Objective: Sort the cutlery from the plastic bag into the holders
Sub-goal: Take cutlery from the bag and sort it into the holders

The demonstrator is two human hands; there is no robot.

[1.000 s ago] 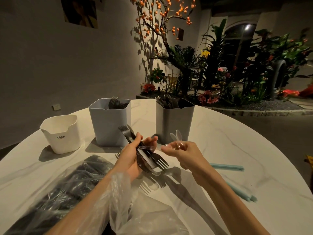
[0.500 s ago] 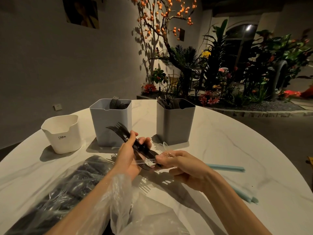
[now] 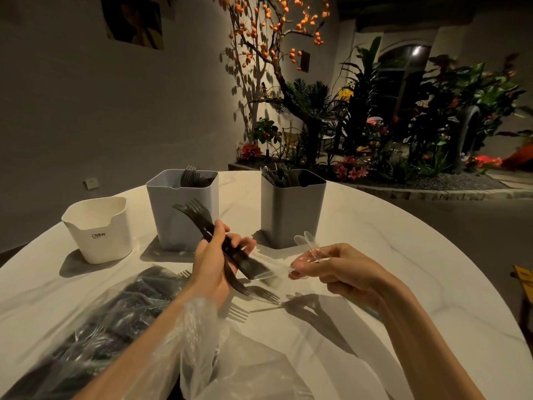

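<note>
The left hand [image 3: 215,262] is clamped round a bundle of black forks [image 3: 207,226], gripping them at mid-handle with the tines fanned up and away, in front of the light grey holder [image 3: 173,215]. These look like thin moulded plastic: very light, fairly stiff but springy, smooth enough to slide against each other, so a firm hold across the handles rather than the tines seems best. The right hand [image 3: 331,268] pinches clear plastic spoons [image 3: 310,246] by their handles, bowls pointing up toward the dark grey holder [image 3: 291,215]; being transparent they are hard to make out, and how many there are cannot be told. They probably bend or snap if squeezed hard. Further black cutlery lies in the plastic bag [image 3: 95,327], on the worktop [image 3: 403,255] nearer the person than the light grey holder and draped over the left forearm. The white holder [image 3: 99,232] stands to the left of the light grey one.
</note>
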